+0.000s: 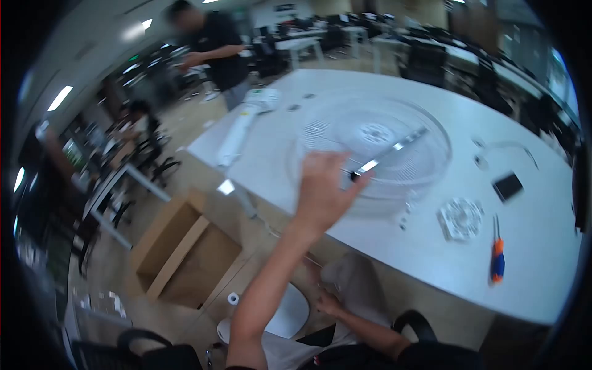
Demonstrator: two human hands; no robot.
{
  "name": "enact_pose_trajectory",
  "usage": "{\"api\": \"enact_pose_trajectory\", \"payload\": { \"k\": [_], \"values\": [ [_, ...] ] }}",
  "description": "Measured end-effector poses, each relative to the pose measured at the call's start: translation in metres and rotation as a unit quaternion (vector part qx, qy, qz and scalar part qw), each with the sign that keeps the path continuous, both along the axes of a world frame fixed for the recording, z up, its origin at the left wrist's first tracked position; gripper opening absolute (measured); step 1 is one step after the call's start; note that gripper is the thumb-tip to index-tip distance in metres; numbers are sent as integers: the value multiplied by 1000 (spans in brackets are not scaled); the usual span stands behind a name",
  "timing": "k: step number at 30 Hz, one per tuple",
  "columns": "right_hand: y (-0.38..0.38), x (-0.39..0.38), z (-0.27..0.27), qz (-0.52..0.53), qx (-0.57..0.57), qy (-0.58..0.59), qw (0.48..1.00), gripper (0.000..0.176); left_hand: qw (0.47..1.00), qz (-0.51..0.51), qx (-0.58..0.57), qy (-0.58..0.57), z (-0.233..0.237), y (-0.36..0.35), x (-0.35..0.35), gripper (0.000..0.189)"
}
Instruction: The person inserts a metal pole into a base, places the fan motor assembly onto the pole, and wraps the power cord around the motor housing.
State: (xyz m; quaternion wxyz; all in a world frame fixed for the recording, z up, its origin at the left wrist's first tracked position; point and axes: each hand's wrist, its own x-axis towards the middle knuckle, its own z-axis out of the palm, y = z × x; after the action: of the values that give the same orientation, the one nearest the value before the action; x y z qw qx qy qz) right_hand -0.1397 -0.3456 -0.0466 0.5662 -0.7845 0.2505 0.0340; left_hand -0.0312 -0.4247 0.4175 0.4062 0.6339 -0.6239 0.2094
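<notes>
My left hand (324, 188) reaches over the near edge of the white table, blurred. Its thumb and fingers close on the dark end of a long, narrow, shiny strip (398, 147). The strip points away to the right, above a round, see-through fan guard (431, 166) lying flat on the table. What the strip is exactly I cannot make out. My right hand (330, 303) is low by my lap, below the table edge; its fingers are too small and blurred to read.
A white fan stem with its head (240, 126) lies at the table's left. Right of the guard are a white round part (461, 219), a blue-orange screwdriver (497, 262), a black square piece (507, 187) and a thin cable (512, 147). An open cardboard box (185, 246) stands on the floor. Another person (216, 49) stands behind.
</notes>
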Motion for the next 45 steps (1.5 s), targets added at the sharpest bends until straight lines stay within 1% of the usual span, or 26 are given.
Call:
{"api": "enact_pose_trajectory", "payload": {
  "k": [1, 2, 5, 6, 8, 12, 15, 18, 19, 20, 21, 22, 24, 27, 28, 30, 31, 33, 35, 37, 38, 39, 41, 42, 44, 45],
  "values": [
    [-1, -2, 4, 3, 26, 1, 1000, 80, 1000, -13, 17, -6, -8, -10, 5, 34],
    [-2, 1, 2, 3, 26, -5, 1000, 77, 999, -29, 35, -8, -13, -17, 8, 36],
    [-1, -1, -27, -4, 31, -20, 999, 73, 997, -56, 49, 34, -9, -20, 10, 33],
    [-2, 1, -42, -2, 33, -24, 999, 72, 998, -52, 38, 26, -9, -21, 10, 32],
    [-4, 5, -48, 1, 45, -21, 999, 71, 999, -46, 18, 10, -9, -21, 9, 30],
    [-1, 4, -36, 15, 71, -3, 997, 67, 995, -47, -85, -35, -5, -12, 2, 26],
    [1, 4, -37, 13, 85, 5, 996, 64, 990, -29, -135, -17, -1, 8, 0, 27],
    [-2, 1, -37, -6, 105, 11, 994, 60, 984, 24, -164, 70, -3, 57, 8, 30],
    [-2, 1, -35, -13, 115, 12, 993, 58, 965, 24, -168, 201, -8, 80, 7, 31],
    [-2, 1, -32, -13, 120, 14, 993, 57, 929, 21, -168, 328, -16, 104, 5, 33],
    [-3, -1, -29, -13, 125, 16, 992, 56, 870, -21, -224, 439, -22, 127, 1, 33],
    [-3, 1, -30, -12, 132, 17, 991, 55, 794, -63, -276, 538, -28, 151, -3, 33],
    [-3, 1, -36, 7, 139, 31, 990, 51, 767, -66, -328, 548, -58, 192, -2, 35],
    [-1, 7, -33, 3, 171, 12, 985, 42, 705, -176, -303, 616, -110, 254, -5, 38],
    [0, 12, -20, -2, 185, -1, 983, 39, 718, -192, -279, 608, -121, 271, -6, 38],
    [0, 33, 11, -9, 203, -83, 976, 33, 739, -221, -228, 595, -143, 298, -10, 41],
    [3, 45, 33, -14, 214, -122, 969, 31, 732, -213, -221, 608, -153, 308, -13, 41],
    [12, 77, 112, -33, 269, -163, 949, 27, 718, -200, -204, 635, -172, 320, -20, 43],
    [25, 100, 200, -9, 296, -206, 933, 38, 702, -181, -186, 663, -186, 326, -26, 45],
    [48, 120, 275, 11, 406, -276, 871, 56, 689, -145, -164, 691, -201, 327, -32, 45],
    [62, 120, 319, 9, 446, -289, 847, 62, 693, -134, -152, 692, -215, 327, -32, 45],
    [73, 122, 350, 0, 485, -303, 820, 68, 696, -102, -151, 694, -225, 333, -34, 45],
    [74, 142, 347, 2, 465, -323, 825, 72, 697, -61, -127, 703, -243, 331, -37, 46],
    [67, 143, 344, -10, 447, -339, 828, 74, 666, -62, -171, 723, -249, 333, -37, 39],
    [77, 150, 353, -51, 467, -376, 799, 60, 695, -19, -187, 694, -276, 341, -37, 36],
    [78, 154, 355, -60, 418, -386, 820, 54, 710, 7, -203, 674, -292, 346, -34, 35]
  ]
}}
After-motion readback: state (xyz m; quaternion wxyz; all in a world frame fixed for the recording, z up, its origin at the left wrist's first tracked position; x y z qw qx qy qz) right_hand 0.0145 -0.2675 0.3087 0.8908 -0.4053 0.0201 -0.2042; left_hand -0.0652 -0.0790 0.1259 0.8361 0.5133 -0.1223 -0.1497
